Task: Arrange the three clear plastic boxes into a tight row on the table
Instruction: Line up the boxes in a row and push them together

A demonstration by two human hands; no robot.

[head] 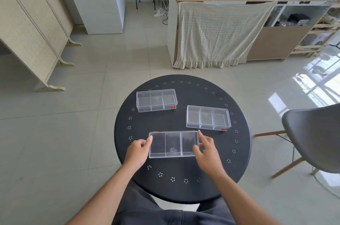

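Three clear plastic boxes with inner dividers lie apart on a round black table (184,188). The near box (173,144) sits in front of me, gripped at both short ends: my left hand (138,151) pinches its left end and my right hand (207,151) holds its right end. A second box (156,100) rests at the far left of the table. The third box (208,117) lies at the right, a little nearer than the second. Wide gaps separate all three.
A grey chair (316,138) with wooden legs stands close to the table's right side. A folding screen (27,28) stands at the left, and a counter draped with a cloth (217,33) lies beyond the table. Tiled floor surrounds the table.
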